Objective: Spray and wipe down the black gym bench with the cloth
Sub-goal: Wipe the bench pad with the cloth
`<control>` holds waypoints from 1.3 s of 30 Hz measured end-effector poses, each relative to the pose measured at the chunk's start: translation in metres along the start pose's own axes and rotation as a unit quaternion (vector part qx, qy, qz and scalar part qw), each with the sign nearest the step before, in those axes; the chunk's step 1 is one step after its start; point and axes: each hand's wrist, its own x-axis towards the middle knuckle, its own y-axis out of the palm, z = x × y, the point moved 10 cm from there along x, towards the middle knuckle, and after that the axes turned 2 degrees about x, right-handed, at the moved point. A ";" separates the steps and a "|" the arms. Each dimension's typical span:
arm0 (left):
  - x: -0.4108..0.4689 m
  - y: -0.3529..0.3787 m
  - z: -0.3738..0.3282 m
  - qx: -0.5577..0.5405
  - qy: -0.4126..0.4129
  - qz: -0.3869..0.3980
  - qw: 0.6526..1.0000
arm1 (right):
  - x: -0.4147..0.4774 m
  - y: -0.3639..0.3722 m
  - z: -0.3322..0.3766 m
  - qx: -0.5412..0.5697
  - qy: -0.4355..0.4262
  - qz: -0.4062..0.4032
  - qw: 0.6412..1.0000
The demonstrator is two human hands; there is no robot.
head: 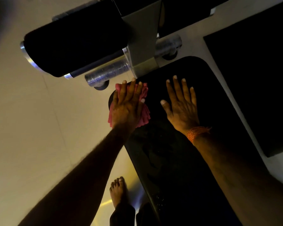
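The black gym bench point(178, 160) runs from the bottom right up to the middle of the view, its pad dark with faint wet marks. A pink cloth point(145, 115) lies on the pad's far left corner. My left hand point(129, 105) presses flat on the cloth with straight fingers. Beside it, my right hand point(180, 103) rests flat on the bare pad with fingers spread, an orange thread band at the wrist. No spray bottle is in view.
A grey metal post point(142, 46) rises at the bench's far end, with black roller pads point(75, 46) and plastic-wrapped bars point(108, 74) on it. A black floor mat point(255, 79) lies at right. My bare foot point(118, 191) stands on the pale floor left of the bench.
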 end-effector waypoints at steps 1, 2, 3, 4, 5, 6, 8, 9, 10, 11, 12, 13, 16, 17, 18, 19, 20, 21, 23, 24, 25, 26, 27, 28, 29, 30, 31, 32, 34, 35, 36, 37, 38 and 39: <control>-0.012 0.004 -0.008 0.027 0.037 0.008 0.999 | 0.000 0.000 0.001 0.000 -0.002 0.001 1.000; -0.023 0.008 -0.012 0.046 0.066 0.023 0.996 | -0.001 0.001 0.001 0.001 -0.003 0.003 1.000; -0.026 0.010 -0.011 0.048 0.076 0.034 0.995 | -0.001 0.000 0.001 0.001 -0.003 0.003 1.000; -0.021 0.009 -0.006 0.034 0.065 0.037 0.997 | 0.000 -0.001 0.001 0.001 0.000 0.004 1.000; -0.012 0.006 0.000 0.009 0.036 0.030 0.999 | 0.000 -0.001 0.001 0.002 0.002 0.006 1.000; -0.003 0.002 0.007 -0.019 -0.001 0.021 1.000 | 0.000 -0.001 0.002 0.004 0.005 0.010 1.000; 0.009 -0.001 0.017 -0.042 -0.066 0.008 0.997 | -0.003 -0.001 0.002 0.004 0.013 0.011 1.000; 0.010 0.000 0.019 -0.042 -0.089 0.004 0.995 | -0.004 -0.001 0.002 0.003 0.016 0.011 1.000; 0.006 0.001 0.019 -0.042 -0.105 0.000 0.994 | -0.007 0.000 0.001 0.004 0.018 0.012 1.000; -0.001 0.001 0.016 -0.039 -0.107 -0.008 0.993 | -0.010 0.000 0.001 0.007 0.020 0.015 1.000; -0.011 0.000 0.011 -0.035 -0.091 -0.013 0.995 | -0.014 0.001 0.001 0.011 0.020 0.018 1.000; -0.023 0.000 0.003 -0.029 -0.059 -0.016 0.998 | -0.018 0.001 0.000 0.014 0.020 0.021 0.999; -0.048 0.005 -0.006 -0.016 0.036 0.015 0.999 | -0.034 0.002 -0.002 0.020 0.013 0.025 0.999; -0.046 0.005 -0.002 -0.014 0.042 0.018 0.999 | -0.041 0.002 -0.003 0.016 0.010 0.023 1.000; -0.038 0.002 0.002 -0.016 0.034 0.010 0.999 | -0.047 0.002 -0.005 0.011 0.008 0.020 1.000; -0.030 -0.001 0.007 -0.019 0.015 -0.002 1.000 | -0.053 0.004 -0.007 0.008 0.007 0.018 1.000; -0.027 -0.004 0.009 -0.025 -0.004 -0.010 1.000 | -0.060 0.005 -0.008 0.004 0.005 0.016 1.000; -0.030 -0.004 0.004 -0.027 -0.012 -0.013 0.999 | -0.067 0.006 -0.010 0.001 0.004 0.014 1.000; -0.056 0.005 -0.019 -0.005 0.035 0.002 0.999 | -0.082 0.007 -0.011 -0.002 0.004 0.011 1.000; -0.076 0.012 -0.034 0.025 0.084 0.019 0.996 | -0.089 0.008 -0.011 -0.001 0.006 0.014 1.000; -0.096 0.019 -0.045 0.049 0.131 0.046 0.989 | -0.097 0.008 -0.012 0.002 0.009 0.018 1.000; -0.109 0.023 -0.050 0.058 0.167 0.064 0.982 | -0.105 0.007 -0.013 0.003 0.014 0.021 1.000; -0.108 0.024 -0.049 0.057 0.188 0.072 0.978 | -0.113 0.007 -0.014 0.002 0.019 0.024 1.000; -0.099 0.021 -0.047 0.053 0.196 0.067 0.977 | -0.120 0.007 -0.016 0.000 0.024 0.025 0.999; -0.085 0.017 -0.043 0.049 0.187 0.062 0.979 | -0.127 0.007 -0.018 -0.003 0.031 0.025 0.999; -0.073 0.013 -0.039 0.046 0.168 0.050 0.983 | -0.134 0.008 -0.021 -0.005 0.038 0.023 0.999; -0.065 0.011 -0.037 0.048 0.146 0.048 0.987 | -0.141 0.009 -0.024 -0.006 0.048 0.021 0.999; -0.069 0.013 -0.043 0.053 0.142 0.048 0.987 | -0.147 0.011 -0.027 -0.007 0.057 0.020 0.998; -0.103 0.025 -0.070 0.053 0.198 0.073 0.976 | -0.158 0.014 -0.029 -0.009 0.070 0.022 0.997; -0.124 0.030 -0.082 0.041 0.236 0.089 0.967 | -0.162 0.015 -0.030 -0.009 0.073 0.026 0.997; -0.137 0.030 -0.088 0.022 0.264 0.096 0.960 | -0.165 0.015 -0.030 -0.010 0.075 0.028 0.997; -0.137 0.027 -0.087 0.017 0.281 0.091 0.955 | -0.167 0.015 -0.029 -0.009 0.075 0.029 0.997; -0.128 0.022 -0.086 0.020 0.291 0.067 0.954 | -0.168 0.015 -0.028 -0.010 0.075 0.029 0.997; -0.114 0.015 -0.084 0.018 0.290 0.045 0.956 | -0.169 0.016 -0.027 -0.009 0.075 0.028 0.997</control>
